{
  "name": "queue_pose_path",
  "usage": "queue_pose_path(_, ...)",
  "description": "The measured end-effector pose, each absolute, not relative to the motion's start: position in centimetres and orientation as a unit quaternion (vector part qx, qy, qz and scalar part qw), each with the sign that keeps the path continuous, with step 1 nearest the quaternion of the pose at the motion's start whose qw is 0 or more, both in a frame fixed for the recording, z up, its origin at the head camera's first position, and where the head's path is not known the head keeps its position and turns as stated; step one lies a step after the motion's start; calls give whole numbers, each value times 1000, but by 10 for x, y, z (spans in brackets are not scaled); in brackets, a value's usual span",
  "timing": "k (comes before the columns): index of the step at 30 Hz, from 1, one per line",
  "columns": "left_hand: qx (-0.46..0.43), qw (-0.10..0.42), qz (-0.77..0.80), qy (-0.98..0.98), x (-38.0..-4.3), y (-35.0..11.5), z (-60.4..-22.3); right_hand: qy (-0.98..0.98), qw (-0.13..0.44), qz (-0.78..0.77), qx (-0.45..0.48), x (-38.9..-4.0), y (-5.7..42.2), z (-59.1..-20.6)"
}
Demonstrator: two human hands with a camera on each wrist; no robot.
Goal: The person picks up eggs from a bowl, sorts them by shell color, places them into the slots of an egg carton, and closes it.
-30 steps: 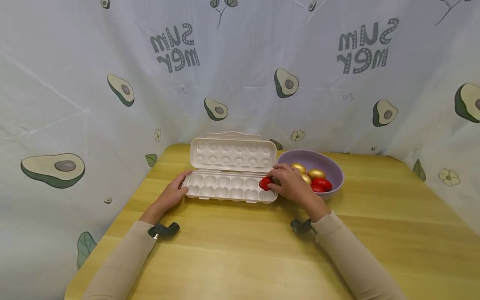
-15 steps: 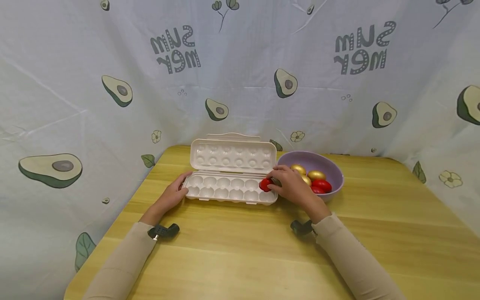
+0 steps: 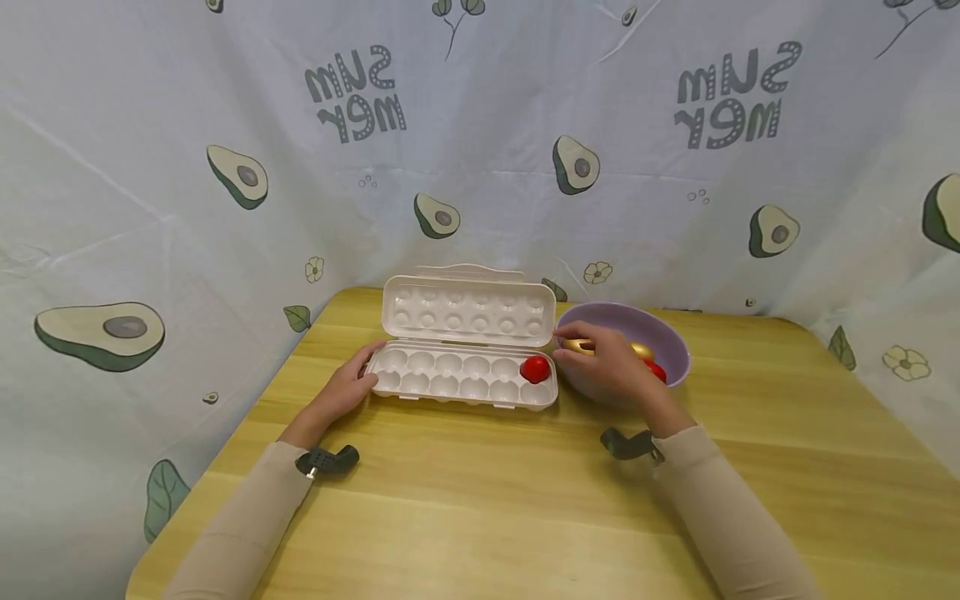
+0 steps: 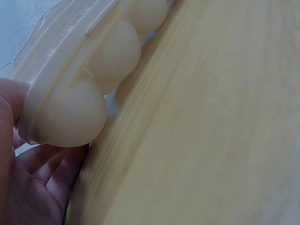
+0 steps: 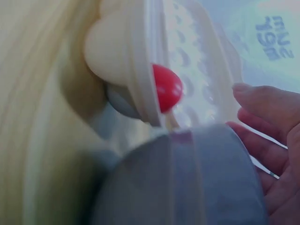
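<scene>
On table (image 3: 465, 500), left hand (image 3: 349, 390) grips egg carton (image 3: 459, 377); right hand (image 3: 611, 362) unclenched over purple bowl (image 3: 621, 315).

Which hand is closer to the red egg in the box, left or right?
Right. The right hand is just right of the egg, not touching it; the left hand grips the left end of the box.

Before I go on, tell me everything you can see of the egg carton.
The egg carton is cream-white and looks like smooth plastic. Its base has two rows of six rounded cups; the hinged lid, dotted with matching dimples, stands open at the back. A red egg sits in the rightmost back-row cup; the other eleven look empty. It lies lengthwise across the wooden table, left of the purple bowl. The left hand grips its left end.
</scene>
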State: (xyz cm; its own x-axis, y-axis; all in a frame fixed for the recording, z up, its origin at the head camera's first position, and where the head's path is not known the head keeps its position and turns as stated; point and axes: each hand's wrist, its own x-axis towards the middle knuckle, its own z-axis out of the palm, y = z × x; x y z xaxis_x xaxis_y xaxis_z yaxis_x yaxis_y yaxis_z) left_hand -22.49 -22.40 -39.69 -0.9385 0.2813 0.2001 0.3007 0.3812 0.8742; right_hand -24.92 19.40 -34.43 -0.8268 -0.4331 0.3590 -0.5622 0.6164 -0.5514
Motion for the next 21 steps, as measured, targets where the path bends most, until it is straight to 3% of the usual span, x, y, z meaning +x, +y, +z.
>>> queue_pose_path(21,-180,11,-524,-832,-221,-224,-393,-921,25,331,203,-250,231,-329)
